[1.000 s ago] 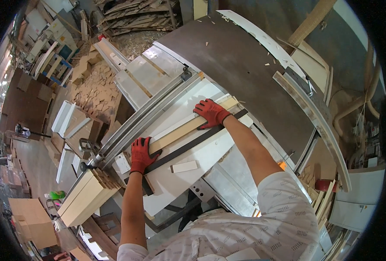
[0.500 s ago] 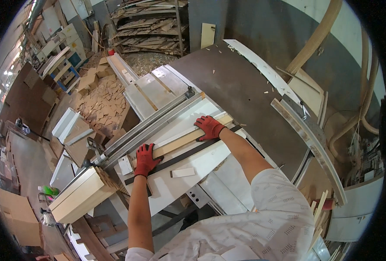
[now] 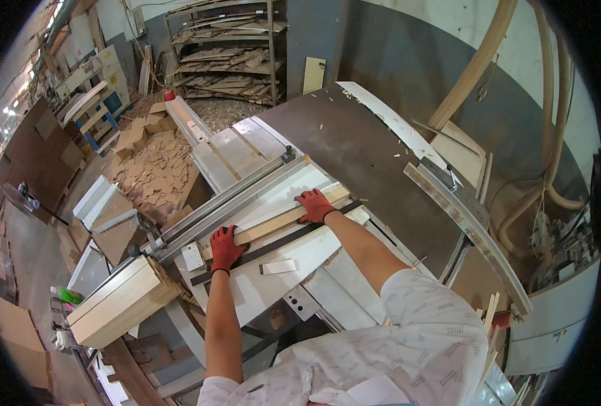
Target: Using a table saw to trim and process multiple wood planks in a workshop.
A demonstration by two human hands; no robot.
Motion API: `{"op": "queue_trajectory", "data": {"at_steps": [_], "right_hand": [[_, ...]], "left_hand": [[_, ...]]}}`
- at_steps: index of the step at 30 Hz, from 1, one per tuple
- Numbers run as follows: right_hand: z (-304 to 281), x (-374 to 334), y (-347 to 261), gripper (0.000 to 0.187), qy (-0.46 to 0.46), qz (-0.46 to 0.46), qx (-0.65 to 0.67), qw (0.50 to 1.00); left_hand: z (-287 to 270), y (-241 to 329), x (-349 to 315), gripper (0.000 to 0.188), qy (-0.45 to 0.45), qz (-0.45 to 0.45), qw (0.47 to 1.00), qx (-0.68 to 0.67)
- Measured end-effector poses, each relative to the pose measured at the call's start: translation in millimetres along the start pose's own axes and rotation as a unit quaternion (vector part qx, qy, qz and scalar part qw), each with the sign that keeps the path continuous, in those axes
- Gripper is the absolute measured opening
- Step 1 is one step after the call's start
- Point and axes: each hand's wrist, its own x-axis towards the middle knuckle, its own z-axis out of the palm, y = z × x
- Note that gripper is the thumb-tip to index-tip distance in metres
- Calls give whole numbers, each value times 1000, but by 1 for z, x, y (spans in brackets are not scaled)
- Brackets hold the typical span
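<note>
While both of my palms lie over one tan wooden strip (image 3: 271, 227), the items about me stand as follows.

Left hand (image 3: 227, 249): red glove, dark fingertips; laid across the strip toward its left end, thumb apart from the fingers. Whether they squeeze or merely rest, I cannot tell.

Right hand (image 3: 315, 206): matching glove; laid over the strip toward its right end, thumb on my side of it, fingers toward the far side. Firmness of hold: I cannot tell.

Tan wooden strip: one, lying slantwise on a white panel (image 3: 246, 296), its middle bare between my hands.

Dark strip (image 3: 283, 240): one, long and narrow, on my side of the tan one, running roughly alongside.

White block (image 3: 278, 266): one, short, on the panel nearer to me.

Metal rail (image 3: 226, 205): beyond the strip, slanting up to the right.

Stacked pale boards (image 3: 121, 294): to my left, by the rail's near end.

Brown tabletop (image 3: 368, 145): ahead and right, scattered with small chips.
</note>
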Motion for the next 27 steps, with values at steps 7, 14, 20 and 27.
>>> {"op": "queue_trajectory", "data": {"at_steps": [7,14,20,27], "right_hand": [[3,-104,-61,68,294,120,160,935],[28,-346,-76,107,46,666,13,744],[61,-438,-38,66,190,615,128,755],[-40,-412,-106,41,313,343,693,551]], "left_hand": [[0,-9,-8,78,-11,-1,1000,-15],[-3,-8,-5,76,-19,-3,1000,9],[4,-12,0,78,-36,4,999,13],[7,-16,-6,82,-41,4,997,62]]}}
